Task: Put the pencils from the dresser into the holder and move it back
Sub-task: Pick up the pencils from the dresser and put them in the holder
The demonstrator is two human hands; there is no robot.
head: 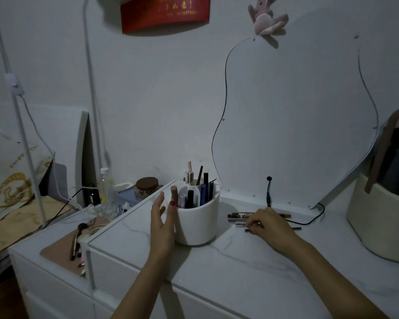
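Note:
A white round holder [197,221] with several pens and cosmetic sticks stands on the marble dresser top [240,261]. My left hand [162,223] rests flat against the holder's left side, fingers spread, thumb up by the rim. Right of the holder, several dark pencils [238,216] lie side by side on the dresser. My right hand [266,224] lies over them with fingertips curled onto one or two; whether any is lifted I cannot tell.
A wavy mirror [293,125] leans on the wall behind, with a black cable [309,221] trailing past the pencils. A cream woven basket [378,222] stands at the right. A lower cabinet at left carries a pink tray [62,249], brushes, a bottle and a jar.

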